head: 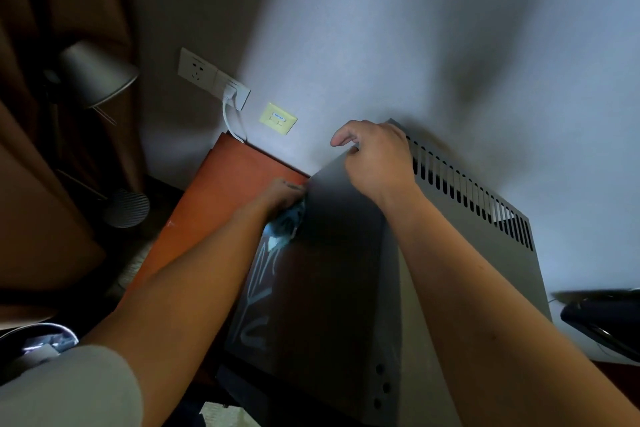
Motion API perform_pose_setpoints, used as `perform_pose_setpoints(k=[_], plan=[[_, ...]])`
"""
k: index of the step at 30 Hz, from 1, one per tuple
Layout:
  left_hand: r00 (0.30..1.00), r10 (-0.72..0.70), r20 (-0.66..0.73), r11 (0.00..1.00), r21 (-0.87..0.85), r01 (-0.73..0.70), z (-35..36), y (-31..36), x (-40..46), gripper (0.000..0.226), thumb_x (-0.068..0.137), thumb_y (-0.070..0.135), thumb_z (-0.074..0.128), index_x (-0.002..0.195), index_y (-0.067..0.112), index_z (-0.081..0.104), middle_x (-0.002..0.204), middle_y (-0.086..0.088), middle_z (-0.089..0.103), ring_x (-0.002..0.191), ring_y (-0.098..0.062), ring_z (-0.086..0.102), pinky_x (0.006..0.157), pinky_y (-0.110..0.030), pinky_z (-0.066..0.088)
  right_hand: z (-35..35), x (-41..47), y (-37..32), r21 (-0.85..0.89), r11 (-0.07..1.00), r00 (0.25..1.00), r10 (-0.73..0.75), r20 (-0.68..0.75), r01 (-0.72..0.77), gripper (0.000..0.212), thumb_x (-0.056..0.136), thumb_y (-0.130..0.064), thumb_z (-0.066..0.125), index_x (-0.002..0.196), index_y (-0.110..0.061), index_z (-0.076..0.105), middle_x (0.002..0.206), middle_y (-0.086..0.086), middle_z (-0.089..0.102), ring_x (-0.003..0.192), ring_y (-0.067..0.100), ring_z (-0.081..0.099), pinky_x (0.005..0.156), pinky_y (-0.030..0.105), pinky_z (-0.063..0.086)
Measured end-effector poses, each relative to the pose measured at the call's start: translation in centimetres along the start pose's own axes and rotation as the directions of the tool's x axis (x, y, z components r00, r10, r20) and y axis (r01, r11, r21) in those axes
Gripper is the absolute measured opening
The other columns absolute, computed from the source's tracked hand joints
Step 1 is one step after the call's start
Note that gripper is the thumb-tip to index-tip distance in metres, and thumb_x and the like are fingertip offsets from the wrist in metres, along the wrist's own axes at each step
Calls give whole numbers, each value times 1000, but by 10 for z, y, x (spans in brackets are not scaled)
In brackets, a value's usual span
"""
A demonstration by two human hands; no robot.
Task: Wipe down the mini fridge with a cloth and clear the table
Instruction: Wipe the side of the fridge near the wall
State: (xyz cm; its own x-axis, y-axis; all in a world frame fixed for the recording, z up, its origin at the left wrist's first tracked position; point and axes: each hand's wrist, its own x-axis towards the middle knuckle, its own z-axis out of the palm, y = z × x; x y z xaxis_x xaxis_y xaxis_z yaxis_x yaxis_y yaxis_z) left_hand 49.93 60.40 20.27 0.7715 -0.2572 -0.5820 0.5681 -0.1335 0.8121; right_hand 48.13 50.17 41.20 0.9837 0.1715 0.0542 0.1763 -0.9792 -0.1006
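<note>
The grey mini fridge (460, 253) stands against the wall, seen from above, with a row of vent slots along its back edge. Its dark left side (325, 270) shows wet streaks. My left hand (282, 194) holds a blue-and-white cloth (285, 224) against the upper part of that dark side, partly hidden by the fridge's edge. My right hand (375, 158) grips the far top corner of the fridge, fingers curled over the edge.
An orange-brown table top (225, 191) lies left of the fridge. Wall sockets (213, 78) with a white cable sit above it. A grey lamp (95, 73) stands at left before brown curtains. A dark object (602, 319) lies at right. A bin (38, 343) is at bottom left.
</note>
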Motion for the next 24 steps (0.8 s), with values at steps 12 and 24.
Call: perform_pose_setpoints(k=[12, 24], plan=[[978, 191, -78, 980, 74, -185, 1, 73, -3, 33, 81, 38, 73, 101, 16, 61, 95, -6, 68, 88, -25, 67, 85, -41, 58, 2, 1, 0, -20, 1000, 1000, -8, -3, 8, 41, 82, 0, 54, 101, -30, 75, 106, -11, 73, 106, 18, 57, 101, 34, 43], [1000, -7, 19, 996, 90, 5, -1, -44, 2, 20, 93, 20, 67, 107, 8, 63, 93, -11, 65, 80, -20, 60, 72, -31, 49, 2, 0, 0, -101, 994, 999, -39, 37, 42, 43, 82, 0, 52, 104, -31, 74, 107, -12, 72, 103, 16, 58, 104, 30, 35]])
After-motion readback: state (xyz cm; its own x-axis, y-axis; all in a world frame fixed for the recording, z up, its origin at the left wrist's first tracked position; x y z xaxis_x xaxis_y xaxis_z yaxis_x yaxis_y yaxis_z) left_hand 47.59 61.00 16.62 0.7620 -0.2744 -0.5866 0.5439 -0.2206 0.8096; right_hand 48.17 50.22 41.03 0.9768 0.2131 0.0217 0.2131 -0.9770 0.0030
